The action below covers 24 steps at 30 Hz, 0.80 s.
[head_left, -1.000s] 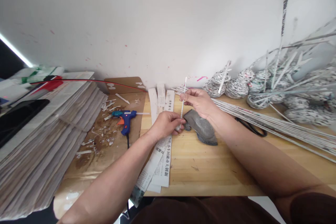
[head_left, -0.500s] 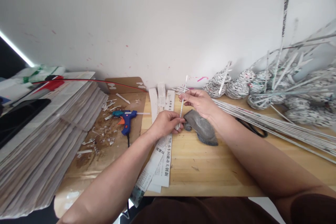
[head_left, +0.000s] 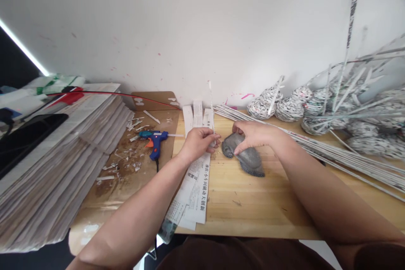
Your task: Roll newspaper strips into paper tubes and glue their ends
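Note:
My left hand (head_left: pixel 199 144) is closed in a pinch round the lower end of a thin white rolled-paper stick (head_left: pixel 211 103), which stands nearly upright. My right hand (head_left: pixel 253 134) is over a dark grey shoe-shaped piece of padded fabric (head_left: pixel 249 161) with a mesh-like edge. Its thumb and fingers are spread apart across the upper part of this piece, which lies on the wooden table. Under the left hand lie long printed newspaper strips (head_left: pixel 199 194).
A glue gun (head_left: pixel 155 141) lies on stained cardboard (head_left: pixel 126 190) among paper scraps. At far left rises a tall stack of newspaper (head_left: pixel 63 168). Woven paper shapes (head_left: pixel 291 107) line the wall at right, with long paper sticks (head_left: pixel 341 160) in front.
My right hand has let go of the paper stick and moved right and down to the grey piece. The left hand keeps the stick, which now tilts slightly left.

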Available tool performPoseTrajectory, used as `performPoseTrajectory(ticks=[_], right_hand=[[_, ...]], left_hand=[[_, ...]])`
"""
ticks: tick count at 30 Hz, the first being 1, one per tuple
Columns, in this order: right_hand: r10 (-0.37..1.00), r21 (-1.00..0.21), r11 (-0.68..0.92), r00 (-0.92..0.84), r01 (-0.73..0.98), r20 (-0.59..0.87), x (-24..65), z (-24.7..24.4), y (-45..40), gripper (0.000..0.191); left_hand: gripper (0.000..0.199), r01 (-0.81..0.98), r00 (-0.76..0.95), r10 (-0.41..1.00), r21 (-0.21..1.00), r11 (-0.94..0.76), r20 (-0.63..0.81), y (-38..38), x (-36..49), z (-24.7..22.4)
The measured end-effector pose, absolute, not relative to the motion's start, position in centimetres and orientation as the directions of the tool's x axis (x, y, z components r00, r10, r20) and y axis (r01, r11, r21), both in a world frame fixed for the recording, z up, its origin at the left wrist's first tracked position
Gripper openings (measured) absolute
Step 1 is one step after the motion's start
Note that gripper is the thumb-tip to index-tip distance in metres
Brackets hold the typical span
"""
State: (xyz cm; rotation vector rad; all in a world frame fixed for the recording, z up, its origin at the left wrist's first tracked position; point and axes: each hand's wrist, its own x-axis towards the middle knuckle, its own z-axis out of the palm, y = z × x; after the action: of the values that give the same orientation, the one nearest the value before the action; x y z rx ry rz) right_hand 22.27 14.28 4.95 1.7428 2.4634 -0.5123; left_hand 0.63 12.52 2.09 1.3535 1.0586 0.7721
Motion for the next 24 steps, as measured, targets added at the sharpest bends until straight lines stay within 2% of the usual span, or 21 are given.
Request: performPoseTrajectory(ticks=[3, 4, 10, 13, 15, 17, 19, 22, 24], right_hand=[[0.836, -0.240, 0.431, -0.485, 0.870, -0.257, 21.3, 5.2, 14.0, 0.024], [0.822, -0.250, 0.455, -0.511, 0.855, -0.251, 20.9, 5.2, 13.9, 0.017], [0.858, -0.210, 0.425, -0.466, 0.880, -0.217, 20.4, 4.7, 14.2, 0.039], [0.929, -0.151, 0.339, -0.356, 0.929, -0.100, 21.2, 4.5, 14.6, 0.046], [0.952, -0.170, 0.306, -0.305, 0.937, 0.033, 21.4, 4.4, 14.7, 0.047], [0.929, -0.279, 0.357, -0.310, 0.891, 0.200, 21.1, 4.6, 14.6, 0.051], [0.885, -0.475, 0.462, -0.358, 0.749, 0.296, 20.4, 4.8, 14.3, 0.045], [0.849, -0.769, 0.462, -0.470, 0.442, 0.240, 19.0, 5.0, 13.7, 0.030], [0.856, -0.868, 0.370, -0.485, 0.331, 0.180, 18.3, 4.9, 13.5, 0.027]], left_hand=[[0.021, 0.087, 0.365, 0.919, 0.988, 0.125, -0.148, 12.7, 0.5, 2.2], [0.021, 0.079, 0.376, 0.915, 0.989, 0.129, -0.149, 12.8, 0.4, 2.2], [0.023, 0.048, 0.415, 0.897, 0.988, 0.147, -0.154, 12.9, 0.4, 1.8], [0.025, 0.031, 0.430, 0.890, 0.987, 0.157, -0.155, 12.9, 0.3, 1.7], [0.025, 0.030, 0.432, 0.888, 0.986, 0.163, -0.160, 12.8, 0.3, 1.6], [0.025, 0.043, 0.444, 0.881, 0.986, 0.163, -0.165, 12.8, 0.3, 1.7], [0.025, 0.057, 0.463, 0.870, 0.985, 0.161, -0.169, 12.7, 0.3, 1.7], [0.025, 0.070, 0.479, 0.861, 0.985, 0.158, -0.172, 12.7, 0.4, 1.8], [0.027, 0.071, 0.485, 0.857, 0.985, 0.158, -0.172, 12.7, 0.5, 1.8]])
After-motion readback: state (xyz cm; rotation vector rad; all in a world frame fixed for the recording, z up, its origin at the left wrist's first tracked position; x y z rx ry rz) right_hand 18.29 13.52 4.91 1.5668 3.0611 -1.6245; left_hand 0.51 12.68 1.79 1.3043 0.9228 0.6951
